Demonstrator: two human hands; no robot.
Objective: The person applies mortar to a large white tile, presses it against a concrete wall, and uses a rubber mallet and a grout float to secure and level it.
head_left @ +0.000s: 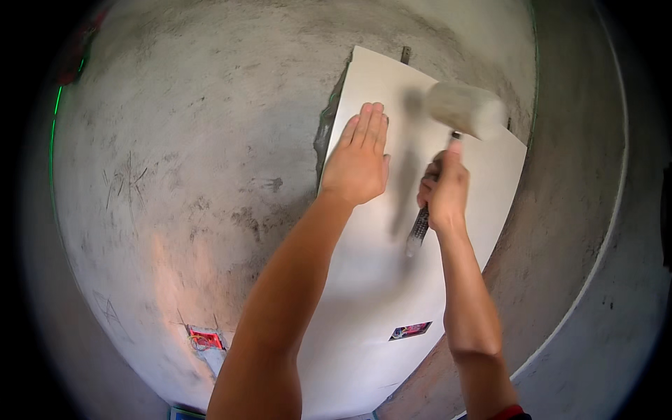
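Observation:
A large white tile (364, 266) stands against the grey wall, with grey mortar (327, 126) showing behind its left edge. My left hand (357, 154) lies flat on the tile near that edge, fingers stretched upward and together. In my right hand (446, 185) is a rubber mallet (458, 108), its pale head raised at the tile's upper right and slightly blurred by motion. Fingers wrap round the dark textured handle, and the thumb points up along it. The mallet's shadow falls on the tile; whether the head touches the surface, I cannot tell.
A rectangular cutout (410, 331) low in the tile shows wires. Left of it, a red electrical box (206, 339) with loose wires sits in the bare wall (175, 140). A dark spacer (406, 54) sticks up at the tile's top edge. Green laser light (53, 140) marks the far left.

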